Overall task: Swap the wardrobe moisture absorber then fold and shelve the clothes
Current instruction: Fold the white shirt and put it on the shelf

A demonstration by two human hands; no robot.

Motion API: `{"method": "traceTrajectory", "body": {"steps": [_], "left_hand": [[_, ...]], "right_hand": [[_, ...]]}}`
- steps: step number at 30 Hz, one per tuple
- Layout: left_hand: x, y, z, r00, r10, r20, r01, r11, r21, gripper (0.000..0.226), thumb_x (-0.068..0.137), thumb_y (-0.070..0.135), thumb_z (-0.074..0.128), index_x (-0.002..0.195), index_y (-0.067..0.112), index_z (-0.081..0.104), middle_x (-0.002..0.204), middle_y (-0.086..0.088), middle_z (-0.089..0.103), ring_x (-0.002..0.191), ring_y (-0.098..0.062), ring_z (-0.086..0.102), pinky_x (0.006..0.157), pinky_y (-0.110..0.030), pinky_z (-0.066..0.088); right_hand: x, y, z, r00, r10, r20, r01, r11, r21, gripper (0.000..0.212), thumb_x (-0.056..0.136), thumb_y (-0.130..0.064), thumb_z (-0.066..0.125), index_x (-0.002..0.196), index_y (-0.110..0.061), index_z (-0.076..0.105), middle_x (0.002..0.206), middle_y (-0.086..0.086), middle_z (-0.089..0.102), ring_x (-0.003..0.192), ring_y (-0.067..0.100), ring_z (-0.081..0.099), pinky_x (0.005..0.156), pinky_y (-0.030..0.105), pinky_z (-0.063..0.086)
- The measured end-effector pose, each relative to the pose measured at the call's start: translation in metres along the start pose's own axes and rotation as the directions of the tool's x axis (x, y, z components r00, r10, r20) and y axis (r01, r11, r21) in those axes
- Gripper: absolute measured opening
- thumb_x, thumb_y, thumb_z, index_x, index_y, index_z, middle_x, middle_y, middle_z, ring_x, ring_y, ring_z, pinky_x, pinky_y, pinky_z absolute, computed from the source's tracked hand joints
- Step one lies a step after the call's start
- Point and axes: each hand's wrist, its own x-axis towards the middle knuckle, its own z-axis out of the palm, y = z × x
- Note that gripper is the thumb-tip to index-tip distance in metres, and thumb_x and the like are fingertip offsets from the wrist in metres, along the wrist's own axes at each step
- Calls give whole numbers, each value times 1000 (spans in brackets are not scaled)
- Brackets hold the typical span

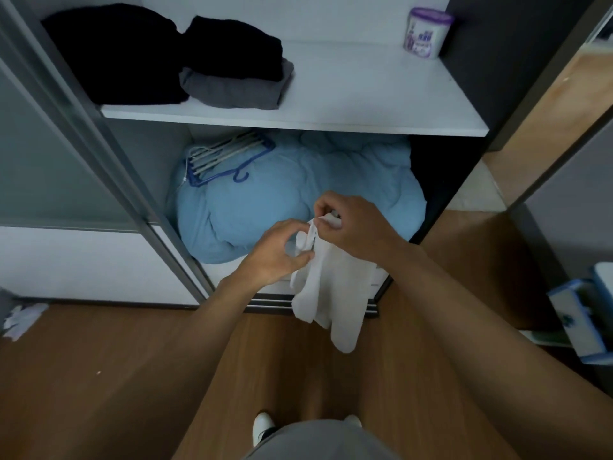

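Right hand (pixel 351 227) is pinching the top edge of the white garment (pixel 331 287), finger and thumb closing on a small fold of cloth. Just beside it, the left hand (pixel 277 252) is gripping the same edge, its thumb pressing cloth against curled fingers. The garment is hanging free below both hands, in the air before the open wardrobe's lower compartment. Its lower end is trailing above the wooden floor (pixel 116 376).

Handling assessment: the cloth is appearing thin, light and wholly limp, draping in loose lobes with no stiffness. It is likely to be collapsing wherever it is not being supported. It is not looking fragile, and slip risk is judged low. The best hold is looking to be two well-separated points along a hem or seam, so the piece is spreading flat for folding. The present close grip is leaving it bunching. The type of garment cannot be told.

Surroundings: a light blue duvet (pixel 282 200) is filling the lower compartment behind the hands, with a bundle of hangers (pixel 222 157) lying on its left side. Above, the white shelf (pixel 365 94) is carrying a black folded item (pixel 232 48) on a grey folded item (pixel 232 89), with a larger black pile (pixel 109 54) to their left. The moisture absorber tub (pixel 426 33) is standing upright at the shelf's far right corner, well apart from the clothes.
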Motion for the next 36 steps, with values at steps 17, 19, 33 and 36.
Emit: {"method": "traceTrajectory", "body": {"steps": [17,19,33,36], "left_hand": [[8,10,-20,972,74,-223,-53,994,99,25,80,-12,49,77,-1,71,79,-4,60,72,-28,59,68,-40,50],[7,9,-23,964,69,-256,-40,992,118,25,80,-12,50,76,-1,72,80,-6,61,73,-28,60,68,-42,51],[-16,-35,-36,995,-37,-97,55,979,197,19,74,-1,48,75,-3,67,79,-6,60,78,-27,54,75,-31,39],[-16,-40,-28,976,-191,-105,188,981,-40,24,80,-15,51,81,5,64,83,-7,57,76,-18,52,67,-21,37]], "right_hand": [[-8,5,-2,970,135,204,-101,980,-171,19,92,-42,62,87,-25,66,84,-10,66,79,11,58,71,33,44],[-7,5,1,947,164,277,-109,973,-202,33,92,-47,60,82,-16,65,78,-1,65,75,17,58,67,36,42],[7,-16,1,966,1,260,-62,972,228,43,75,5,60,56,-14,26,59,9,29,55,16,24,54,34,20],[8,-17,1,967,-11,255,-49,972,230,43,72,9,57,57,-14,24,60,9,28,55,13,22,53,31,18]]}}
